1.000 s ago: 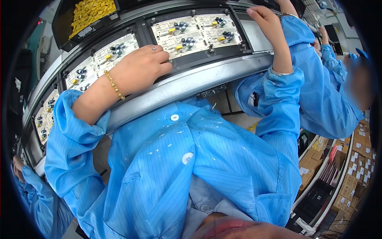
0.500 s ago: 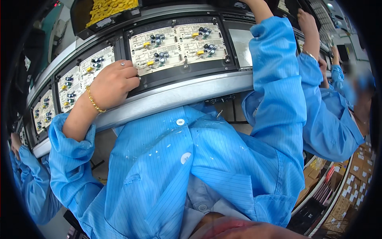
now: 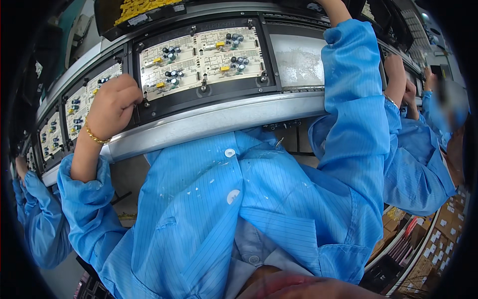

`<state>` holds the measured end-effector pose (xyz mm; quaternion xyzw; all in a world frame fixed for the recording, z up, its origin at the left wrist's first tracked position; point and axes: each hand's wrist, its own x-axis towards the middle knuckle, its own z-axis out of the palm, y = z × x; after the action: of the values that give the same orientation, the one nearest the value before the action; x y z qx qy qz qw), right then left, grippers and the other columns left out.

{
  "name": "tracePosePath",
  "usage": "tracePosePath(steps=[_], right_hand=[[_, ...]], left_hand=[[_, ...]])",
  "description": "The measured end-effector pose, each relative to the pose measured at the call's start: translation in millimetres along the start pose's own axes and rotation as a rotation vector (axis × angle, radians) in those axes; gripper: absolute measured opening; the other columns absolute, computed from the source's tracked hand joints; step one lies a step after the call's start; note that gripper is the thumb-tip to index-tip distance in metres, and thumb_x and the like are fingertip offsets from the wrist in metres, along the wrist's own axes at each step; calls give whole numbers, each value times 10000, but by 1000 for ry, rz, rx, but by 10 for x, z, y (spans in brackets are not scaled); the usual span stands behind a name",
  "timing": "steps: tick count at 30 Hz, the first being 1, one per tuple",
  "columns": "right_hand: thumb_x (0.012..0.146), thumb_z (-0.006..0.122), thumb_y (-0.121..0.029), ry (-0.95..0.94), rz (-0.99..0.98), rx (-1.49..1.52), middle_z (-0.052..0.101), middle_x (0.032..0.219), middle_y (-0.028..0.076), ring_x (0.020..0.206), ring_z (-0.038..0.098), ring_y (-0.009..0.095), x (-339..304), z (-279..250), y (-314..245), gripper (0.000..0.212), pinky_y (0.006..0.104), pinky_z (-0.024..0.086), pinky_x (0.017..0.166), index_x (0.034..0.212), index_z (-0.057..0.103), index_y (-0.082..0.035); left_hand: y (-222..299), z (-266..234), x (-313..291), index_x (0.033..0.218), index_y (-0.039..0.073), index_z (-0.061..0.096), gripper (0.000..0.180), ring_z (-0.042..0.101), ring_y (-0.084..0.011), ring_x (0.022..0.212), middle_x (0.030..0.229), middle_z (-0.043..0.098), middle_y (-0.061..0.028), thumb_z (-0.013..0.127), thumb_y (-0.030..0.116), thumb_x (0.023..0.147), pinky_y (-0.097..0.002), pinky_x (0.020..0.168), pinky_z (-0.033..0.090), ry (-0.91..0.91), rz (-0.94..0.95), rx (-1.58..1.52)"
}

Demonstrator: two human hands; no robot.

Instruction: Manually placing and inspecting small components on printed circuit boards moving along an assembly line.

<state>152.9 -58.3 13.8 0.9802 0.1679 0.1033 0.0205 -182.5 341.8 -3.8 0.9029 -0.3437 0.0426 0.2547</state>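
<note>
My left hand has its fingers curled down at the near left corner of a black carrier frame, closed on its edge as far as I can see; the fingertips are partly hidden. In this frame lies a group of white circuit boards with black capacitors and small yellow parts, held by black posts. To the left, partly behind my hand, sits another carrier with similar boards. My right arm reaches up over the line past the upper edge, so only the wrist shows and the hand is out of sight.
A silver rail runs along the near side of the line. A black bin of yellow parts stands beyond it. Right of the carrier is a pale plate. Co-workers in blue sleeves are close on the right and at far left.
The carrier with its boards has slid left along the line, and my left hand has moved left with it. More of the pale plate shows on the right. My right arm stays raised.
</note>
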Motion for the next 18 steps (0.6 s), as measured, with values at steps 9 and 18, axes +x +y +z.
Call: tracePosePath(steps=[9,18], right_hand=[[731,607,-102,474,-204,276,617,778,186,757,597,332,-332,-449,-352,112,381,474,711,776,646,-7],[767,605,-68,205,-793,824,551,838,111,784,565,281,-1494,-928,-2078,100,336,466,671,860,604,-31]], left_hand=[[345,82,648,839,10,558,103,568,-193,694,759,576,-79,479,-22,781,-308,614,457,298,-147,-606],[217,314,1064,985,87,598,287,606,-262,732,832,649,-90,525,346,884,-427,699,492,-68,-448,-2288]])
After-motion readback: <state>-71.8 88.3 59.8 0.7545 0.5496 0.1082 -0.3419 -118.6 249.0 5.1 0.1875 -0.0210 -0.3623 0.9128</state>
